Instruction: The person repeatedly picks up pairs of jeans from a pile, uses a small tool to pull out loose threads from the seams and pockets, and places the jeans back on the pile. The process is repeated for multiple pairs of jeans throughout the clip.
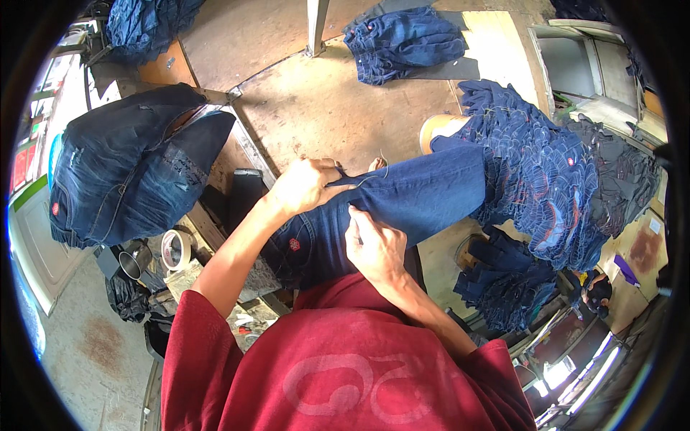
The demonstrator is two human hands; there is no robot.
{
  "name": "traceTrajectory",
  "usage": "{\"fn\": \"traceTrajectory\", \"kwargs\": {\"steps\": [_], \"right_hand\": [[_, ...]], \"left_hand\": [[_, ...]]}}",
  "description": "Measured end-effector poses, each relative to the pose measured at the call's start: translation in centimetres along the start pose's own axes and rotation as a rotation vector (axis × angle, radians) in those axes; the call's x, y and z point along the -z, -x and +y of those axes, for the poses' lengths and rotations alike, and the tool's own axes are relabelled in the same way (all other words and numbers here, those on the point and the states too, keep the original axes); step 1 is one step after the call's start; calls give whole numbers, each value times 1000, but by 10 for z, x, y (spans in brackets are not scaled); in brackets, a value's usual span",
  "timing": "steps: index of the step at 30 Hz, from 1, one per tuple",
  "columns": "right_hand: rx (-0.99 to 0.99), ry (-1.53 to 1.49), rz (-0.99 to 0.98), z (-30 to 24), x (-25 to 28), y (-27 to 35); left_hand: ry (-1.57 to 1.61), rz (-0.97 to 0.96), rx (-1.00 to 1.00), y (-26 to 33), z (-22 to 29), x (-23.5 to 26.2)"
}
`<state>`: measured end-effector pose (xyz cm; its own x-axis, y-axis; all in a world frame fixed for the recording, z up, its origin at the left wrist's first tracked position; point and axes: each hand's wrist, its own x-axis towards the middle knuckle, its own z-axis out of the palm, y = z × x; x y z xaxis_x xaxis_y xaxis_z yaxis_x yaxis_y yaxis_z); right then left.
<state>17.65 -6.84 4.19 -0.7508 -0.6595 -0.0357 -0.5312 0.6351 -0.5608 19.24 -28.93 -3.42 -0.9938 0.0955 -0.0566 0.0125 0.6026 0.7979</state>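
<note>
A pair of blue jeans (pixel 431 194) lies across my lap, one leg stretching out to the right and a small red patch near its waist end. My left hand (pixel 305 187) is closed on the far edge of the jeans, its fingers pinching the cloth. A thin loose thread (pixel 381 174) curves off the fabric beside those fingertips. Just nearer to me, my right hand (pixel 377 248) rests over the jeans with its fingers pressed together. A small dark tip shows at its fingertips; what it belongs to is hidden in the hand.
At right rises a large stack of folded jeans (pixel 532 165), with another pile (pixel 507 280) below it. More jeans (pixel 136 165) are heaped at left, and others (pixel 406 43) lie on the far floor. A post (pixel 316 29) stands ahead. A tape roll (pixel 176 249) sits near a metal cup (pixel 134 260).
</note>
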Motion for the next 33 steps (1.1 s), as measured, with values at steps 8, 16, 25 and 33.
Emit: {"fn": "traceTrajectory", "kwargs": {"steps": [8,16,25,33], "right_hand": [[-68,-69,-6,0,5,-2],[-74,-20,-94,3,6,-2],[-45,-53,-63,6,4,6],[46,32,-100,4,2,24]], "left_hand": [[-30,105,-85,-2,0,-1],[-62,45,-64,-1,5,4],[-39,106,-69,-2,1,-1],[-15,126,-43,-1,1,-4]]}}
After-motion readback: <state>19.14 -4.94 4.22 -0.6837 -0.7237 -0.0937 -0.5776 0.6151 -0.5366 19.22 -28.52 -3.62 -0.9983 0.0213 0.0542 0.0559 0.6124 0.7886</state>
